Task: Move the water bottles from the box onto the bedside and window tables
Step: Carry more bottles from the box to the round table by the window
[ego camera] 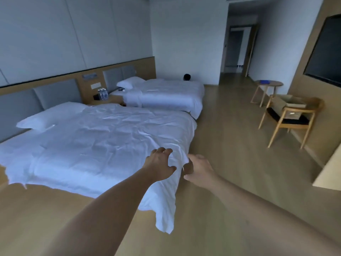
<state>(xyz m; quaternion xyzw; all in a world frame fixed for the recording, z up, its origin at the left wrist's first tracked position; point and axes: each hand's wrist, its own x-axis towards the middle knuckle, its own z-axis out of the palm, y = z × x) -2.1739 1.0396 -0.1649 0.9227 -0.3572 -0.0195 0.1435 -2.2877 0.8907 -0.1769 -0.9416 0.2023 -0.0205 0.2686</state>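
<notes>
Clear water bottles (103,94) stand together on the wooden bedside table (110,99) between the two beds. A cardboard box (287,105) sits open on the wooden chair (289,121) at the right; what it holds is hidden. My left hand (160,163) is spread over the near bed's foot corner, fingers apart, holding nothing. My right hand (198,170) is just beside it, its fingers curled at the hanging corner of the white duvet (103,143); whether it pinches the cloth is unclear.
A second bed (166,95) lies beyond, with a person's dark head (187,77) behind its far side. A round side table (269,85) carries a blue item. A wall TV (326,52) hangs at right, a light desk edge (330,170) below. Wooden floor leads to the hallway.
</notes>
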